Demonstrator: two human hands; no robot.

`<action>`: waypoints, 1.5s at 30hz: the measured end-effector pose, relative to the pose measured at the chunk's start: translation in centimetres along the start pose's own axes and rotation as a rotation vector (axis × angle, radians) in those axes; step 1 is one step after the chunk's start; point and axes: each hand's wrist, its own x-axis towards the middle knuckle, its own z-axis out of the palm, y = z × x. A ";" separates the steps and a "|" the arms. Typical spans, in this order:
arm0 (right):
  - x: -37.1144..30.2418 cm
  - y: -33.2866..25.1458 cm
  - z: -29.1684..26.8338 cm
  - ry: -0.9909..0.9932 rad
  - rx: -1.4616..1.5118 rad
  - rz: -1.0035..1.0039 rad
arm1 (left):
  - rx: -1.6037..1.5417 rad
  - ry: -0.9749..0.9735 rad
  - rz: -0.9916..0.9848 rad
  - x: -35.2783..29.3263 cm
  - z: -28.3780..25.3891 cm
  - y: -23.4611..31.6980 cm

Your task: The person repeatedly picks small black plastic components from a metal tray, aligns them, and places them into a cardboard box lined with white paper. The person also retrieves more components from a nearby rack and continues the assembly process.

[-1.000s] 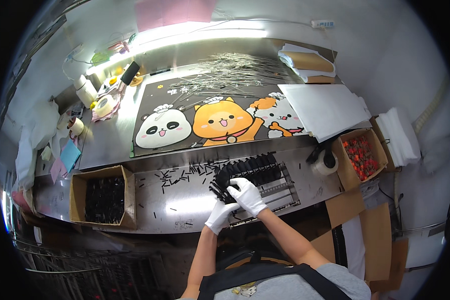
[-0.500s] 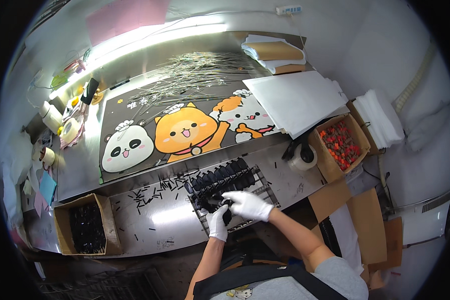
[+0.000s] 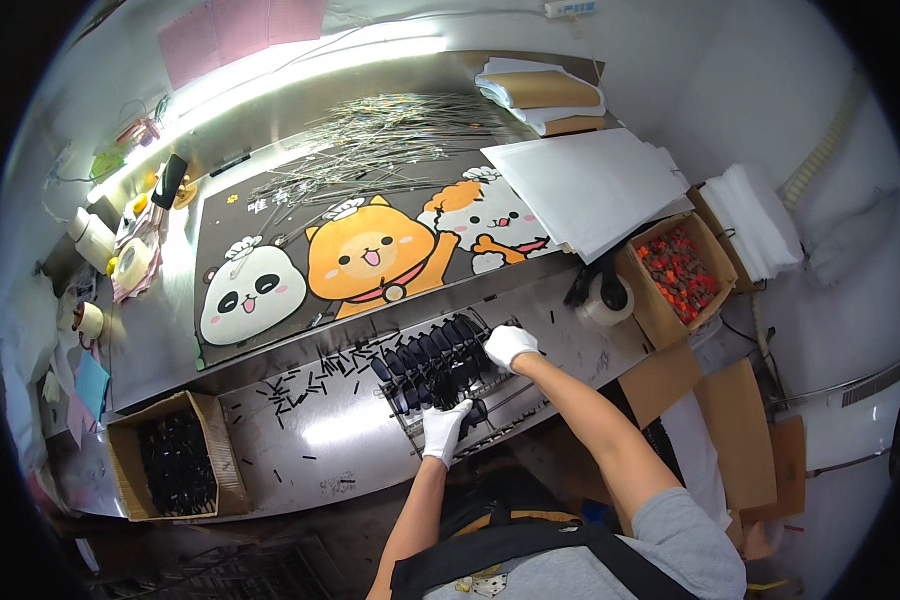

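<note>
Hands: left hand (image 3: 442,428), right hand (image 3: 509,345) grip wire rack (image 3: 490,405) | black pieces (image 3: 432,358) on it | loose bits (image 3: 305,375) beside

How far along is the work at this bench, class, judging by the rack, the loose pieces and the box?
Done: the wire rack already carries rows of black pieces. In hand: the gloved left hand rests on the rack's near edge and the right hand on its far right end. Left: small black pieces lie scattered on the steel bench, and more fill the cardboard box.
</note>
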 end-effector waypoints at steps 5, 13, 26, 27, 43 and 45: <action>-1.3 0.9 -0.6 -0.064 0.277 0.057 | 0.161 0.028 0.026 0.2 -0.3 0.9; -7.8 2.4 1.1 -0.234 0.920 -0.032 | 0.055 0.054 -0.035 0.0 0.2 0.7; -14.8 -0.9 3.6 0.242 1.314 -0.130 | -0.232 -0.227 -0.019 -3.4 0.4 3.2; -15.9 -0.3 3.5 0.185 1.381 -0.118 | -0.231 -0.242 -0.041 -3.6 1.0 3.1; -36.6 28.8 8.3 0.751 0.995 0.391 | 0.363 -0.725 -0.192 -19.1 30.5 -11.0; -41.2 35.6 10.7 0.900 0.998 0.493 | 0.569 -0.894 -0.032 -23.2 36.8 -16.7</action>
